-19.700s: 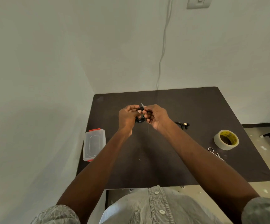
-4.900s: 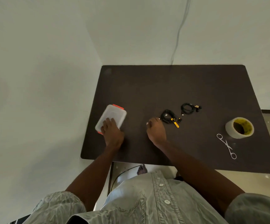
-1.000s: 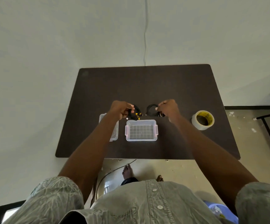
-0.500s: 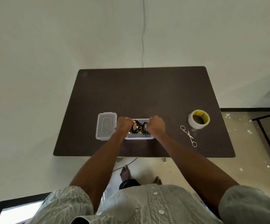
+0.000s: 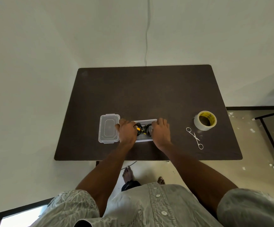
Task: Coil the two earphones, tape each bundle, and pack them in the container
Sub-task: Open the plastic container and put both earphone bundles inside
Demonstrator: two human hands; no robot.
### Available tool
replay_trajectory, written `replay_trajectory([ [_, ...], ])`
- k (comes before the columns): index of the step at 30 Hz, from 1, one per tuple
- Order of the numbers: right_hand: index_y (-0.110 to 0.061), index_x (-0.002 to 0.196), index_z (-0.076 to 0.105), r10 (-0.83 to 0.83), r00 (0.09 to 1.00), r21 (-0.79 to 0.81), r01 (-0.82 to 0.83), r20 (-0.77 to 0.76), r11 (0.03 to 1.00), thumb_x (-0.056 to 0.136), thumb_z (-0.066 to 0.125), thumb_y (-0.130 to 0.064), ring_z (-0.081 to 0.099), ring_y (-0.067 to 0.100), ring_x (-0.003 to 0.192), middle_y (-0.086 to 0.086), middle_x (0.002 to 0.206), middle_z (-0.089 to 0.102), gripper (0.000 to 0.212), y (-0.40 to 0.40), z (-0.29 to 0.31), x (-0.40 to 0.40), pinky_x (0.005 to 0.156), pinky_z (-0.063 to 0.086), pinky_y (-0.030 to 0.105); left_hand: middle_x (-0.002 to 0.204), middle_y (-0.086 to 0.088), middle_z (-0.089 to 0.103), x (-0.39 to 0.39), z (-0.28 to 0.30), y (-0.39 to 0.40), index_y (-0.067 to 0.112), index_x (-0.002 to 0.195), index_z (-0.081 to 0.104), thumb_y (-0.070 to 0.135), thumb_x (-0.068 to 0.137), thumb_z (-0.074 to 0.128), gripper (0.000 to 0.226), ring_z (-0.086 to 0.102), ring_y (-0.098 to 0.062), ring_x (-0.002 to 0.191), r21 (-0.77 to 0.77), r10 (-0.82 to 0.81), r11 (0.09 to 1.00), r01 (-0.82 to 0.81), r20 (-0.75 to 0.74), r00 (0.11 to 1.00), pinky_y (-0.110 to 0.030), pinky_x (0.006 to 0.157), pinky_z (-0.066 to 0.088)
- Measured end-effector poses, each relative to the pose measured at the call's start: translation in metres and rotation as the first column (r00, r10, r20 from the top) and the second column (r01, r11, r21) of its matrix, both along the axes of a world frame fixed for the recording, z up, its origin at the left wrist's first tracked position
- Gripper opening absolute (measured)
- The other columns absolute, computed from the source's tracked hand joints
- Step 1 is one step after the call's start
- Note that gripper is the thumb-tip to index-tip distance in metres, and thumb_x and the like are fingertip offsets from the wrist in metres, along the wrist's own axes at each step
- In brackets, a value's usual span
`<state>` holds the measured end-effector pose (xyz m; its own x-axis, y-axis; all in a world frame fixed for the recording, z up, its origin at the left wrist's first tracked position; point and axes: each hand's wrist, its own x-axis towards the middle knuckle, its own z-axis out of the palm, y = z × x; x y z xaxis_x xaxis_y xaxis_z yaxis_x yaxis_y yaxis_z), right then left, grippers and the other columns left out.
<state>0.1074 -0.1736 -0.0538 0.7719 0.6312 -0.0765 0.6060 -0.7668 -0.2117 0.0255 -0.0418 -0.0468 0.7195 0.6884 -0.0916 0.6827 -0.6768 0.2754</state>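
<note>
Head view: both coiled earphones (image 5: 142, 129) now lie side by side inside the open container (image 5: 147, 120), having been held above it a second ago. Left hand (image 5: 127, 132) and right hand (image 5: 160, 132) rest flat over its ends, fingers loosely spread; whether they still pinch the coils cannot be told. Lid (image 5: 109, 128) lies just left, so closing likely remains.
</note>
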Motion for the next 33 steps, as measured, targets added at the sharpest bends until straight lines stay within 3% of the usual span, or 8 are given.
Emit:
replay_trajectory([
  [5, -0.013, 0.106, 0.07, 0.061, 0.998, -0.064, -0.059, 0.026, 0.996, 0.091, 0.059, -0.019, 0.04, 0.027, 0.118, 0.011, 0.126, 0.047, 0.019, -0.002, 0.0, -0.004, 0.098, 0.037, 0.039, 0.129, -0.008, 0.042, -0.013, -0.007, 0.004, 0.021, 0.11, 0.069, 0.036, 0.092, 0.054, 0.028, 0.032, -0.029, 0.124, 0.142, -0.095, 0.984, 0.112, -0.118, 0.988, -0.045, 0.104, 0.026],
  [9, -0.014, 0.116, 0.065, 0.074, 0.997, -0.075, -0.072, 0.018, 0.995, 0.093, 0.059, -0.022, 0.04, 0.026, 0.12, 0.01, 0.127, 0.049, 0.025, 0.001, 0.001, -0.009, 0.101, 0.035, 0.039, 0.136, -0.01, 0.036, -0.017, -0.007, 0.007, 0.018, 0.124, 0.056, 0.041, 0.095, 0.05, 0.037, 0.031, -0.029, 0.128, 0.167, -0.166, 0.967, 0.19, -0.147, 0.975, -0.044, 0.106, 0.027],
  [16, -0.012, 0.115, 0.064, 0.054, 0.998, -0.056, -0.053, 0.012, 0.997, 0.092, 0.057, -0.023, 0.044, 0.026, 0.114, 0.01, 0.12, 0.054, 0.026, 0.003, 0.003, -0.007, 0.098, 0.038, 0.038, 0.14, -0.009, 0.036, -0.02, -0.012, 0.008, 0.018, 0.101, 0.073, 0.032, 0.088, 0.06, 0.022, 0.027, -0.03, 0.132, 0.176, -0.277, 0.934, 0.311, -0.193, 0.941, -0.046, 0.108, 0.026],
  [19, -0.01, 0.115, 0.063, 0.037, 0.999, -0.032, -0.037, 0.014, 0.999, 0.091, 0.056, -0.021, 0.046, 0.026, 0.113, 0.01, 0.118, 0.055, 0.027, 0.004, 0.004, -0.006, 0.097, 0.038, 0.037, 0.15, -0.011, 0.029, -0.025, -0.018, 0.008, 0.016, 0.11, 0.069, 0.029, 0.091, 0.056, 0.025, 0.021, -0.03, 0.139, 0.118, -0.326, 0.932, 0.343, -0.14, 0.935, -0.048, 0.113, 0.02],
  [23, -0.007, 0.115, 0.06, 0.013, 1.0, 0.025, -0.014, 0.011, 1.0, 0.09, 0.055, -0.02, 0.05, 0.027, 0.109, 0.012, 0.115, 0.055, 0.029, 0.007, 0.004, -0.005, 0.095, 0.041, 0.038, 0.149, -0.009, 0.033, -0.038, -0.015, 0.02, 0.014, 0.128, 0.053, 0.042, 0.097, 0.045, 0.042, 0.024, -0.028, 0.14, -0.061, -0.237, 0.968, 0.243, 0.088, 0.968, -0.046, 0.115, 0.02],
  [26, -0.005, 0.109, 0.061, -0.04, 0.999, 0.111, 0.038, 0.017, 0.993, 0.09, 0.052, -0.016, 0.052, 0.028, 0.101, 0.013, 0.108, 0.055, 0.024, 0.01, 0.003, -0.007, 0.089, 0.044, 0.038, 0.144, -0.015, 0.041, -0.047, -0.014, 0.033, 0.008, 0.126, 0.051, 0.039, 0.098, 0.044, 0.042, 0.034, -0.033, 0.135, -0.108, 0.046, 0.994, -0.019, 0.252, 0.967, -0.048, 0.113, 0.027],
  [29, -0.005, 0.108, 0.06, -0.067, 0.998, 0.151, 0.063, 0.02, 0.987, 0.091, 0.051, -0.014, 0.051, 0.026, 0.098, 0.012, 0.106, 0.055, 0.021, 0.015, 0.003, -0.01, 0.087, 0.044, 0.037, 0.149, -0.021, 0.031, -0.057, -0.02, 0.056, 0.006, 0.141, 0.033, 0.048, 0.087, 0.058, 0.072, 0.026, -0.038, 0.139, -0.202, 0.412, 0.9, -0.387, 0.098, 0.906, -0.052, 0.113, 0.024],
  [33, -0.005, 0.11, 0.06, -0.067, 0.998, 0.168, 0.065, 0.005, 0.984, 0.092, 0.051, -0.013, 0.051, 0.025, 0.1, 0.011, 0.107, 0.055, 0.022, 0.016, 0.004, -0.011, 0.089, 0.042, 0.036, 0.149, -0.02, 0.029, -0.064, -0.034, 0.075, 0.01, 0.143, 0.026, 0.073, 0.062, 0.069, 0.112, 0.024, -0.038, 0.14, -0.266, 0.327, 0.89, -0.371, -0.196, 0.924, -0.053, 0.111, 0.026],
])
